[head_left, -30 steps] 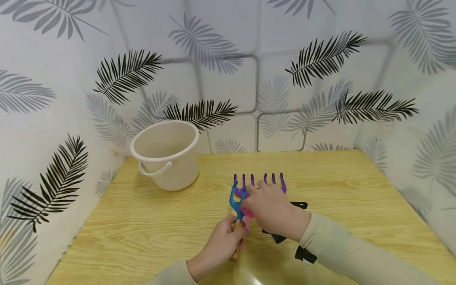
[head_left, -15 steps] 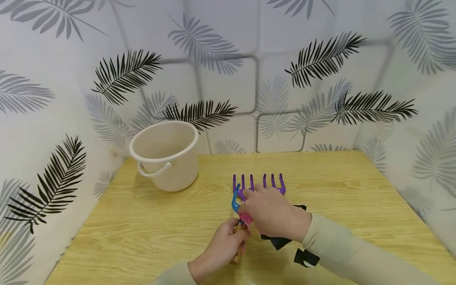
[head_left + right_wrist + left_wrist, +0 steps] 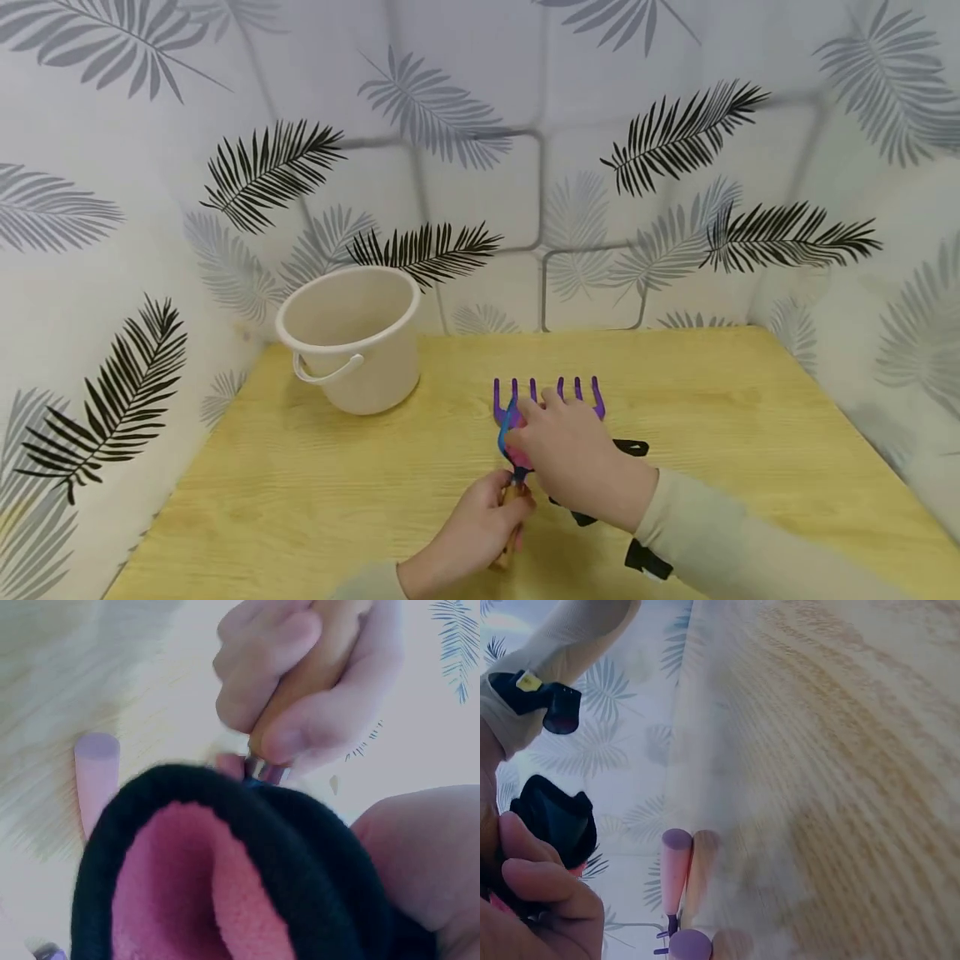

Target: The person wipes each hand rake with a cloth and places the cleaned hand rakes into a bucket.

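My left hand (image 3: 480, 525) grips the wooden handle (image 3: 511, 500) of a garden fork with blue tines (image 3: 506, 427). In my right hand (image 3: 573, 454) is a fuzzy pink cloth (image 3: 519, 456) with black edging, bunched around the blue head and hiding most of it. The right wrist view shows the cloth's folded black rim (image 3: 180, 780) and pink inner face (image 3: 172, 877) close up, just below the metal collar (image 3: 266, 771) of the fork. A black loop (image 3: 632, 447) sticks out beyond my right wrist.
Two purple rakes (image 3: 597, 404) lie side by side behind my right hand; their pink handles (image 3: 676, 870) show in the left wrist view. A cream bucket (image 3: 375, 367) with a handle stands at the back left of the wooden table (image 3: 300, 500), near the patterned wall.
The fork has turned in my left hand, so less of its blue head shows beside the cloth. My right hand has stayed over the head with the cloth, shifting slightly.
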`<state>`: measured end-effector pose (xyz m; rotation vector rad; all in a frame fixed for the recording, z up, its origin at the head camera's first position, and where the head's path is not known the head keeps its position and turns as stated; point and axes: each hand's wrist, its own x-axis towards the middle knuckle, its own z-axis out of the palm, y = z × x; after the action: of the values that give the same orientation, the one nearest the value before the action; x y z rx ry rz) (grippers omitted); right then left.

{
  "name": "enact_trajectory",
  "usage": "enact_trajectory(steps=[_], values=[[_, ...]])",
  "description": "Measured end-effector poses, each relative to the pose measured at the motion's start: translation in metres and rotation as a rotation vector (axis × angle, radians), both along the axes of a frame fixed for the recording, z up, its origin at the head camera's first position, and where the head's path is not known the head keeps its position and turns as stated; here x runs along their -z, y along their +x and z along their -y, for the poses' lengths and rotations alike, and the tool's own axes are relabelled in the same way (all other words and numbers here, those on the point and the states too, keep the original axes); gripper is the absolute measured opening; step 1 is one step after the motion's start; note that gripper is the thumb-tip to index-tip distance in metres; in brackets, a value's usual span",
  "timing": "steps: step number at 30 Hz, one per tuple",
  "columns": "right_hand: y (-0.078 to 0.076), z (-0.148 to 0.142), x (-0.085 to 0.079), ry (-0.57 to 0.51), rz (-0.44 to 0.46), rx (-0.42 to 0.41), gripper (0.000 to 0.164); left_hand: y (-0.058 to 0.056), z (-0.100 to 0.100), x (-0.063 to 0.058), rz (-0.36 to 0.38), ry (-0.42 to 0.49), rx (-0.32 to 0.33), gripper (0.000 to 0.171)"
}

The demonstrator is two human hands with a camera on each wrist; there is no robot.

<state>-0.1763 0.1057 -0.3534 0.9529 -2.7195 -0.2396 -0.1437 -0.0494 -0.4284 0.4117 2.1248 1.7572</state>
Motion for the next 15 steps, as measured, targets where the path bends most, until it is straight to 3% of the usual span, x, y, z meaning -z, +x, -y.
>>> enact_trajectory(steps=[5, 7, 12, 15], values=[[0.001, 0.002, 0.011, 0.002, -0.126, -0.011, 0.019, 0.008, -0.005, 0.005, 0.009, -0.006, 0.071, 0.014], [0.002, 0.002, 0.01, 0.01, -0.108, -0.014, 0.017, 0.007, -0.005, 0.006, 0.013, -0.004, 0.061, 0.015], [0.004, -0.005, 0.003, 0.045, 0.038, 0.025, 0.019, 0.002, 0.0, 0.005, 0.016, -0.006, -0.015, 0.018], [0.003, -0.012, 0.003, 0.067, 0.033, 0.062, 0.019, 0.0, 0.003, 0.005, 0.03, 0.008, -0.052, 0.022]])
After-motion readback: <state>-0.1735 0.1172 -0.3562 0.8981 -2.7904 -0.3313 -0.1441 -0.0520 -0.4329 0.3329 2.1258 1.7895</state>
